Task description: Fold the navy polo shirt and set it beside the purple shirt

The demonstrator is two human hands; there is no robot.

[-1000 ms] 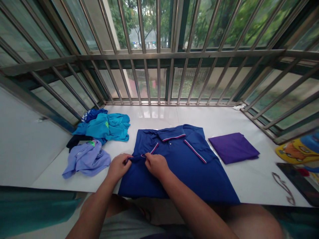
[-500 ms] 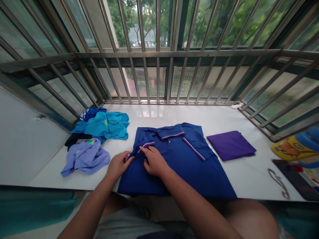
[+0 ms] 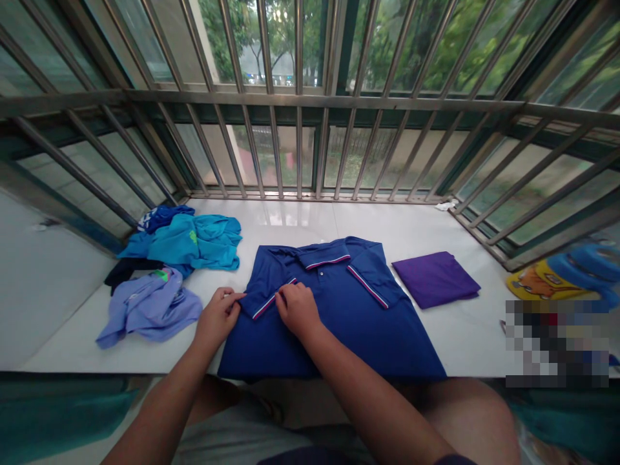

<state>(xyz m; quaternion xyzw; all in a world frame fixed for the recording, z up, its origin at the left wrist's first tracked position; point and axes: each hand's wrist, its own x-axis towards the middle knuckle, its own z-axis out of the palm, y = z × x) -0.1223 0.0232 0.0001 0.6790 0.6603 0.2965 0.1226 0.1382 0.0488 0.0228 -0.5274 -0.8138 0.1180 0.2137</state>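
Note:
A navy blue polo shirt [image 3: 339, 329] lies front up on the white ledge, its collar toward the window and its hem at the near edge. Both sleeves are folded inward over the front, showing red and white striped cuffs. My left hand [image 3: 217, 316] pinches the outer edge of the left-side sleeve near its cuff. The fingertips of my right hand [image 3: 298, 309] are bent together on the inner end of that same cuff.
Crumpled light blue [image 3: 203, 242] and lavender [image 3: 150, 307] clothes lie on the left of the white ledge [image 3: 290, 216]. A folded purple cloth [image 3: 433, 279] is right of the shirt. Farther right stands a yellow and blue container [image 3: 542, 278]. Metal bars [image 3: 310, 101] line the window.
The left-side sleeve's cuff now lies straighter and more fully in view. My right hand's fingers have drawn in toward the cuff's inner end. The whole view has shifted slightly.

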